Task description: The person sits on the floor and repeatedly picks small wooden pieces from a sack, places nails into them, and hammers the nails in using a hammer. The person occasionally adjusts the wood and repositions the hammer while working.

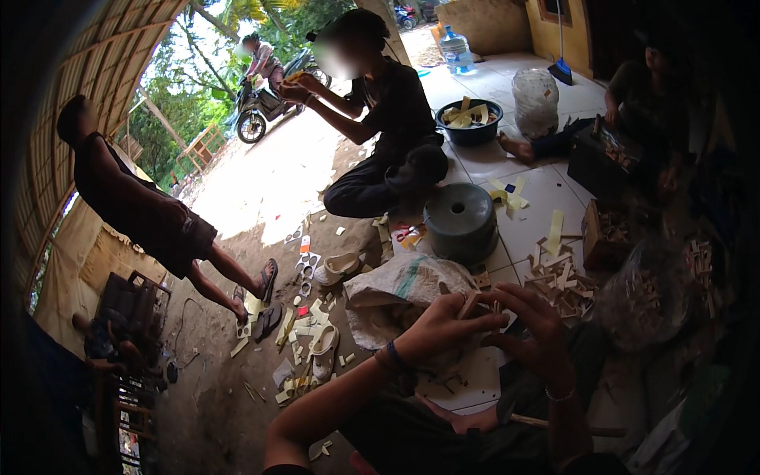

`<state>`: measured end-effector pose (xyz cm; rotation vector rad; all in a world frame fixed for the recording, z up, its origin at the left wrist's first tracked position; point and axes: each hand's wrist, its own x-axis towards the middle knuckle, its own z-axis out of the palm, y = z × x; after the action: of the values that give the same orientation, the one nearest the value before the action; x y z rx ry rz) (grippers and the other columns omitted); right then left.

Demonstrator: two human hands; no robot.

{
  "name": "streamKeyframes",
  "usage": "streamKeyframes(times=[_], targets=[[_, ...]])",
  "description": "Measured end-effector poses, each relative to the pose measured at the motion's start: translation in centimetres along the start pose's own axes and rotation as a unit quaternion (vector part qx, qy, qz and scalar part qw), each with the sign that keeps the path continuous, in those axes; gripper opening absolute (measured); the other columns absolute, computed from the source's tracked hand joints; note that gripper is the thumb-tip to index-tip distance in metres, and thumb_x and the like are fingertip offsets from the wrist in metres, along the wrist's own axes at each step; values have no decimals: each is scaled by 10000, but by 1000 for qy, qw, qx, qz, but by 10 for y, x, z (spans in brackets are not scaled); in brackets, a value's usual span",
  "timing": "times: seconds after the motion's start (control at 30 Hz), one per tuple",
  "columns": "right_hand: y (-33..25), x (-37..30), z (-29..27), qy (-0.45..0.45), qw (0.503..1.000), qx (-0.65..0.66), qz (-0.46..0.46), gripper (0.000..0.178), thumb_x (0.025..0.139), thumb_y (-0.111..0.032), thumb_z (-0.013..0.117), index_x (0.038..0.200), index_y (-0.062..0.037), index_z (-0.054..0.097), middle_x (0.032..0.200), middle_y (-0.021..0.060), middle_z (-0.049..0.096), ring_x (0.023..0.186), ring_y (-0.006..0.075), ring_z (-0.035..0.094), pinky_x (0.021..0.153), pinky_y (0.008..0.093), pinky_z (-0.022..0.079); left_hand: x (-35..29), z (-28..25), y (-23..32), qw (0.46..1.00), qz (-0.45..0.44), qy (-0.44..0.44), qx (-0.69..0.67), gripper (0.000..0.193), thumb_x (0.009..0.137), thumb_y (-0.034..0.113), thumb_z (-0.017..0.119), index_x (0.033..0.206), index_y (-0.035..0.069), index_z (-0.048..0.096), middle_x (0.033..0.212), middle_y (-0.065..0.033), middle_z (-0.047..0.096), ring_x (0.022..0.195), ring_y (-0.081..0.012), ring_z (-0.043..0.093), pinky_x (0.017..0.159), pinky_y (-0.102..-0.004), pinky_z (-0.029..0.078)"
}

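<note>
My left hand (pixel 435 326) is closed, pinching a small light wooden piece (pixel 469 304) between thumb and fingers. Close beside it, my right hand (pixel 537 328) curls its thumb and fingertips round a small thin part at the tip of the left thumb; that part is too small to make out. Below both hands, a pale flat board (pixel 469 389) lies by my legs with small dark bits on it. A white woven sack (pixel 388 286) with a green stripe lies just beyond my left hand. A thin stick (pixel 566 426) rests below my right wrist.
Loose wooden pieces (pixel 558 277) are heaped at right, near a clear plastic bag (pixel 645 297) and a wooden box (pixel 608 237). An upturned dark bucket (pixel 461 218) stands ahead. Scraps and clogs (pixel 336 267) litter the ground at left. Several people are nearby, one seated ahead (pixel 396 119).
</note>
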<state>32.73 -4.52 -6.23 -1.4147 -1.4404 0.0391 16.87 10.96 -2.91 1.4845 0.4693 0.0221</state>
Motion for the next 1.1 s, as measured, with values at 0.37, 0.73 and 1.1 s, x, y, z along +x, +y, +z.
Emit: streamKeyframes(times=[0.37, 0.73, 1.1], targets=[[-1, 6, -1, -8, 1000, 3, -13, 628, 753, -217, 906, 1331, -107, 688, 1351, 99, 680, 1183, 306, 687, 953, 421, 557, -7, 8, 19, 999, -6, 45, -27, 432, 1005, 344, 746, 1319, 53, 688, 836, 99, 612, 656, 21, 493, 560, -179, 377], [-10, 16, -3, -54, 994, 79, 44, 767, 811, -238, 880, 1493, -96, 559, 1428, 162, 619, 1291, 338, 635, 1036, 439, 541, -7, 1, 15, 993, 15, 91, -78, 366, 982, 348, 772, 1199, 53, 759, 932, 56, 731, 652, 31, 515, 555, -159, 375], [-5, 14, 3, -41, 991, 124, 31, 810, 781, -188, 910, 1492, -97, 532, 1396, 131, 637, 1259, 287, 654, 990, 411, 562, -14, 4, 20, 994, 26, 105, -2, 373, 977, 302, 781, 1231, 34, 736, 838, 55, 681, 646, 2, 546, 544, -180, 404]])
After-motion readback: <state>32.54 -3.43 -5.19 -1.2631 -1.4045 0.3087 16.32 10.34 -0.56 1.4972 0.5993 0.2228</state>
